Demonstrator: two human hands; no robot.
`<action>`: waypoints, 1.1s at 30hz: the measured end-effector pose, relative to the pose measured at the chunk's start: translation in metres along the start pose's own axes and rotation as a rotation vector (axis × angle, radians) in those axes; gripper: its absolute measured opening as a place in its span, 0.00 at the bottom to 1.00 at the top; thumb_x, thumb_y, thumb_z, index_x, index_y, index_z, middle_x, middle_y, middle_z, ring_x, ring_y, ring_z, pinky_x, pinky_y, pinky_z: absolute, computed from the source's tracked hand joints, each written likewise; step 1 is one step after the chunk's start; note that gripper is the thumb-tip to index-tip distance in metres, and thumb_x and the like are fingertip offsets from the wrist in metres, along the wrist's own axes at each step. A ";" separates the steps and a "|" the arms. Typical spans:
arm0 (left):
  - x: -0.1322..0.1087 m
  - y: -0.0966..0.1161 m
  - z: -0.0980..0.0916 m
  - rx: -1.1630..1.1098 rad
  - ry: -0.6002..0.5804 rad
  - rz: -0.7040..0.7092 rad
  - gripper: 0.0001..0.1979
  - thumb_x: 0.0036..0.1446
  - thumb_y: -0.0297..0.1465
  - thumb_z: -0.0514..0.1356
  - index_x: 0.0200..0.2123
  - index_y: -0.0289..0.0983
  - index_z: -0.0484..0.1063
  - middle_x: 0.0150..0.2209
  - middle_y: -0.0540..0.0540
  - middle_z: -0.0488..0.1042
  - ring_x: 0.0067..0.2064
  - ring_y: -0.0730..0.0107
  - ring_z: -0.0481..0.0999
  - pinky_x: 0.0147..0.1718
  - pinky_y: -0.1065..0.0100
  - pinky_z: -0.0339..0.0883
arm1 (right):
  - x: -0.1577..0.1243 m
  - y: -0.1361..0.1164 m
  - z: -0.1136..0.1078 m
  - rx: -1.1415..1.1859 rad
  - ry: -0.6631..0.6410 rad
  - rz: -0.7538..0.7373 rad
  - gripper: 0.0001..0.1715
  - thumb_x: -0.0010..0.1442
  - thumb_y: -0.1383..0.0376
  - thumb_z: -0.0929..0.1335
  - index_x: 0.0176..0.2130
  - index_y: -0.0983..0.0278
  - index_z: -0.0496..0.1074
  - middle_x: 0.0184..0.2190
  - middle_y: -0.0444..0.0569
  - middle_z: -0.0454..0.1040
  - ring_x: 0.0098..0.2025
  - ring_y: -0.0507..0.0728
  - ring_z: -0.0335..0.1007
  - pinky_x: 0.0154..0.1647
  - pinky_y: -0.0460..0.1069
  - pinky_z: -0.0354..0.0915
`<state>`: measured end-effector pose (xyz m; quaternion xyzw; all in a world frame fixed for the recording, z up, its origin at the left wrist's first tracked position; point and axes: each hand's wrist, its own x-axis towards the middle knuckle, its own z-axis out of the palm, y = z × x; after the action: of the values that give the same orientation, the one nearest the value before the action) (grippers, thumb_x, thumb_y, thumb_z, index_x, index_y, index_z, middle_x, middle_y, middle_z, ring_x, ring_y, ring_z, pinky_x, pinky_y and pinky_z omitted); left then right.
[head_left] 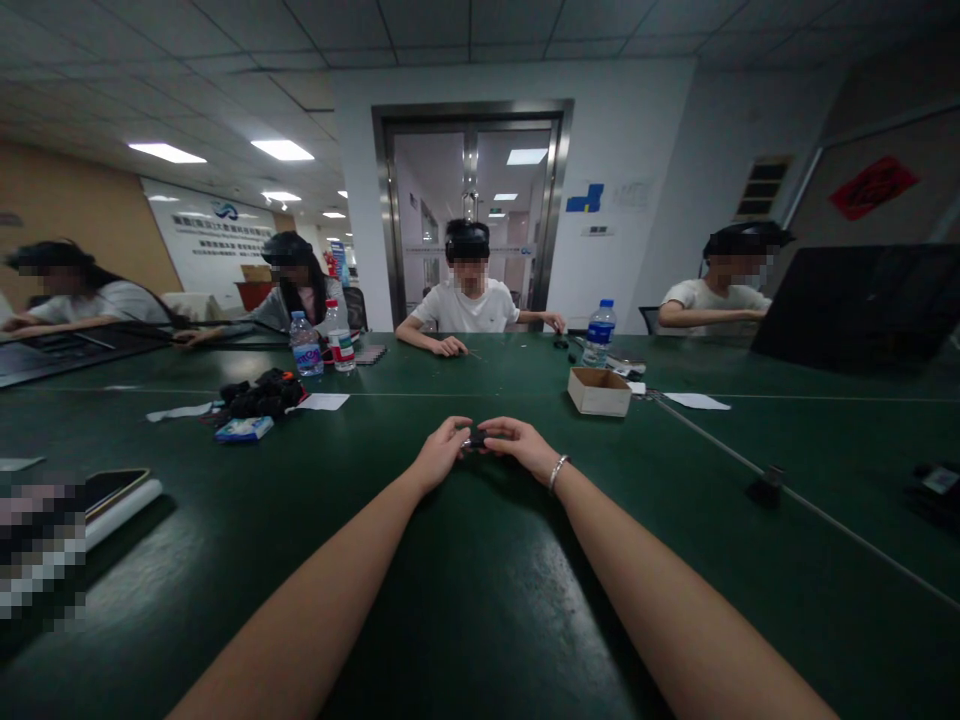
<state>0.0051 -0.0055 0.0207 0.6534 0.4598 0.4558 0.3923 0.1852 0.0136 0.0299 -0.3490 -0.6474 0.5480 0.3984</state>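
Straight ahead of me, my left hand (444,450) and my right hand (523,445) meet low over the green table (465,560). Between their fingertips is a small black object (477,439) with a shiny silvery part on its left side; its kind is too small to make out. My left thumb and fingers pinch the silvery end. From the other side, the fingers of my right hand close on the black end. A silver bracelet (558,473) circles my right wrist.
An open cardboard box (598,392) stands beyond my right hand, near a water bottle (600,335). To the left lie a black bundle (262,394) and a blue-white packet (244,429). A cord (705,448) crosses the right side. Several people sit around the table.
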 end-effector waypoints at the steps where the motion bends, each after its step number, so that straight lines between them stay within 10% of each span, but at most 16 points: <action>1: 0.000 0.000 0.000 0.009 -0.002 0.014 0.17 0.53 0.37 0.53 0.45 0.36 0.65 0.26 0.51 0.67 0.27 0.75 0.66 0.28 0.72 0.59 | 0.000 0.000 0.000 0.000 0.003 0.001 0.20 0.45 0.66 0.72 0.41 0.63 0.71 0.39 0.49 0.74 0.33 0.52 0.73 0.31 0.45 0.65; 21: 0.016 -0.020 0.001 -0.047 0.085 -0.051 0.16 0.54 0.36 0.53 0.42 0.34 0.67 0.23 0.50 0.70 0.25 0.75 0.68 0.27 0.72 0.61 | 0.009 0.011 0.005 -0.059 0.109 -0.021 0.18 0.43 0.67 0.72 0.38 0.66 0.70 0.31 0.46 0.74 0.27 0.50 0.72 0.29 0.45 0.64; 33: -0.020 0.001 0.008 0.114 0.074 -0.038 0.16 0.54 0.38 0.51 0.41 0.35 0.68 0.23 0.49 0.71 0.26 0.73 0.70 0.29 0.71 0.62 | -0.007 0.017 0.022 -0.017 0.191 -0.057 0.14 0.44 0.67 0.71 0.34 0.67 0.70 0.24 0.43 0.73 0.24 0.50 0.71 0.33 0.49 0.68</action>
<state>0.0094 -0.0259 0.0150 0.6485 0.5115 0.4451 0.3460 0.1691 0.0007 0.0099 -0.3846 -0.6205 0.4952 0.4710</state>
